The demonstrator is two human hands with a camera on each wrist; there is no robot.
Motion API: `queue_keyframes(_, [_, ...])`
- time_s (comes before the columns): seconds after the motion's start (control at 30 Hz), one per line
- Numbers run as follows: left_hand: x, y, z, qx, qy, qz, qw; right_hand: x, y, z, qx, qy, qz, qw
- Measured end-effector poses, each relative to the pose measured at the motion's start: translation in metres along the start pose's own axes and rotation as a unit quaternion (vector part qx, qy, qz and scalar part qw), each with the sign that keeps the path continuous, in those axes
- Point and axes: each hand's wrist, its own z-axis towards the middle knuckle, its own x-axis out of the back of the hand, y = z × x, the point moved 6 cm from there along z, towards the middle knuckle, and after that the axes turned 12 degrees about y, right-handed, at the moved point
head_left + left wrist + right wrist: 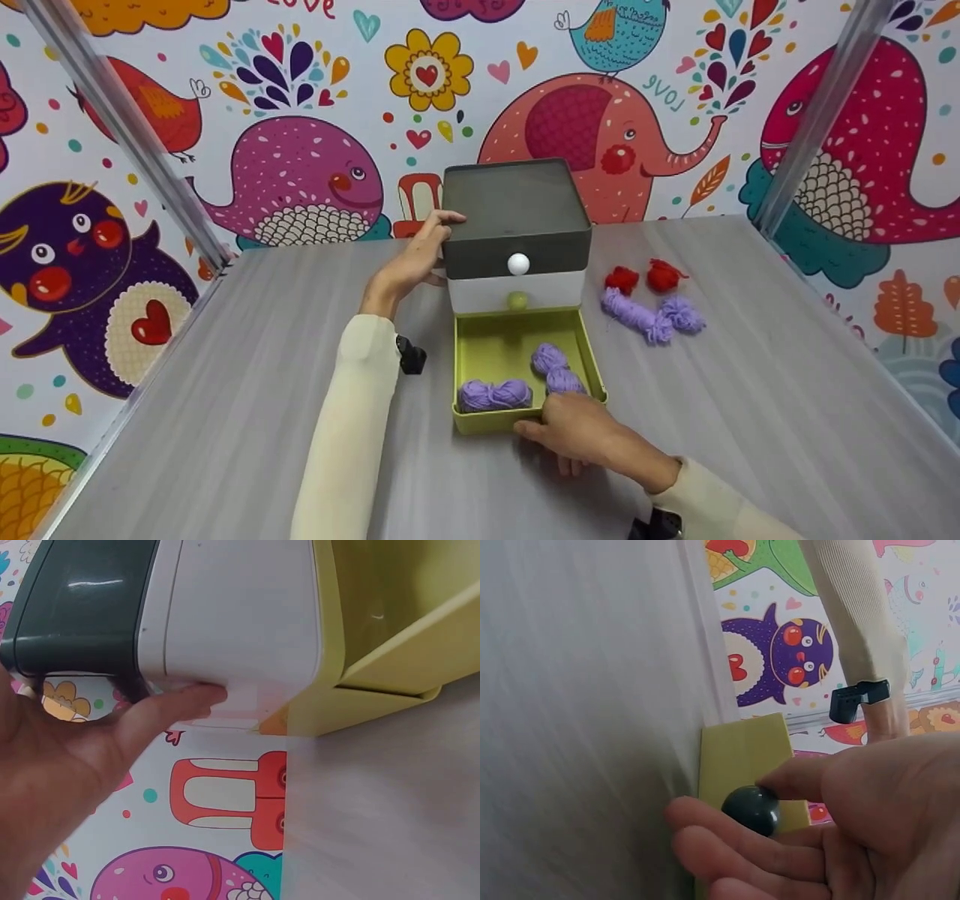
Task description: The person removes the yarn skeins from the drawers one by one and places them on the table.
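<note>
A small drawer unit (517, 199) has a dark grey top section, a white middle section and a pulled-out yellow-green bottom drawer (480, 424). My left hand (409, 262) rests against its left side, fingers at the dark top edge and thumb along the white side (240, 615). At the drawer's front, my right hand (581, 427) pinches a round dark knob (751, 810) between thumb and fingers; the head view hides that knob. Inside the drawer lie two purple yarn skeins, one along the front left (495, 394) and one at the right (551, 361), partly behind my right hand.
Right of the unit, a loose purple yarn skein (637, 315), a purple yarn bunch (681, 313) and two red yarn bunches (621, 280) lie on the grey table (750, 420). A white knob (518, 264) and a green knob (517, 301) stick out in front. Printed wall panels (450, 142) enclose the table.
</note>
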Motion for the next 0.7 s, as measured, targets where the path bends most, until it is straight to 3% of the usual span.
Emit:
queue_keyframes(0.13, [0.000, -0.001, 0.000, 0.000, 0.002, -0.002, 1.0000, 0.009, -0.005, 0.000, 0.010, 0.004, 0.013, 1.000])
queue_keyframes(0.33, [-0.001, -0.001, 0.001, 0.003, 0.000, -0.005, 1.0000, 0.025, -0.014, 0.002, 0.050, 0.043, 0.028, 0.997])
queue_keyframes(0.7, [-0.001, -0.001, 0.001, 0.001, -0.001, -0.007, 1.0000, 0.024, -0.022, 0.011, 0.067, 0.122, 0.019, 0.990])
